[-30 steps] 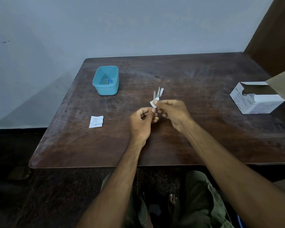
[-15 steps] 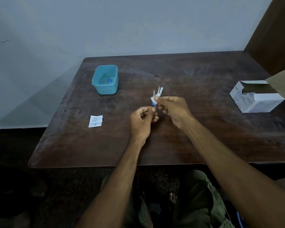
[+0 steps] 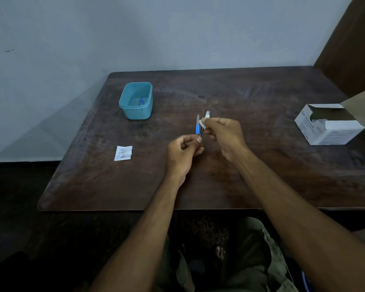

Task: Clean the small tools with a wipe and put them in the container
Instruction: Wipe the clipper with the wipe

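Left hand: the left hand [image 3: 182, 150] is above the middle of the table [image 3: 261, 175], fingers curled, and it pinches the lower end of a thin metal tool [image 3: 201, 128] between thumb and forefinger
Right hand: the right hand [image 3: 223, 134] is just beside the left one, a little farther from the near edge; its thumb and forefinger pinch a small white wipe [image 3: 204, 121] round the upper part of the thin tool
Thin tool: it is upright, a little tilted; what kind of tool it is I cannot tell, it is too thin and partly covered by the wipe
Blue-handled tool: a small tool with a blue handle [image 3: 197, 127] and a pale blade shows just left of the thin one, by the fingertips; whether it lies on the table or the left hand holds it I cannot tell
Container: the teal plastic container [image 3: 136, 100] stands near the far left corner of the table, open on top; a small tool with a blue part [image 3: 141, 101] lies inside it
Wrapper: a torn white wipe wrapper [image 3: 123, 153] lies flat near the left edge, well apart from the hands
Box: an open white cardboard box [image 3: 327, 126] is at the right edge, its flap raised
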Tool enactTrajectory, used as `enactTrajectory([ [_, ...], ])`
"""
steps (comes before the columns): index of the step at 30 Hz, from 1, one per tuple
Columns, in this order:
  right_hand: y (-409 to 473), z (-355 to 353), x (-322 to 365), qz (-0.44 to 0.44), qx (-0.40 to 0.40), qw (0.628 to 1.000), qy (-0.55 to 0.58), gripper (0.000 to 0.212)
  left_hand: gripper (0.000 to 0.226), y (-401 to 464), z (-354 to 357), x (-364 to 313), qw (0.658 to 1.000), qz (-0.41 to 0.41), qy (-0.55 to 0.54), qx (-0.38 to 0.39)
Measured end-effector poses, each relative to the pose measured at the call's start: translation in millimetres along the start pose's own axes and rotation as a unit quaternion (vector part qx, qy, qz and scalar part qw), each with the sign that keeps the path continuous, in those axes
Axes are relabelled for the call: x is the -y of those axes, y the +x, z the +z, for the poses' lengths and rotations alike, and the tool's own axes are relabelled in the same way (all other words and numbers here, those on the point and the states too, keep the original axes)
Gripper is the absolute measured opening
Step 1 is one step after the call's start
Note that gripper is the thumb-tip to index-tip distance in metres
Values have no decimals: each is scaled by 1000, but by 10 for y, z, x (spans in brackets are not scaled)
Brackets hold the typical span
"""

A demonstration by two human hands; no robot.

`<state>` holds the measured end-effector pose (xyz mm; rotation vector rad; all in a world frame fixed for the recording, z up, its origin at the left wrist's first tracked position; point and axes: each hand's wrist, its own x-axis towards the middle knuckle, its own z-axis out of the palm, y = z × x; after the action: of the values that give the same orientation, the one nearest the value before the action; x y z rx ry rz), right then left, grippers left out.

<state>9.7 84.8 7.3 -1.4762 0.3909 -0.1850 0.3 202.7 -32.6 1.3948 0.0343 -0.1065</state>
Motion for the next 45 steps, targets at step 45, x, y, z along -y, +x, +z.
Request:
enactTrajectory([
  [45, 17, -80, 27, -17, -18, 999, -34, 21, 9, 49, -64, 22, 997, 5, 1, 75],
])
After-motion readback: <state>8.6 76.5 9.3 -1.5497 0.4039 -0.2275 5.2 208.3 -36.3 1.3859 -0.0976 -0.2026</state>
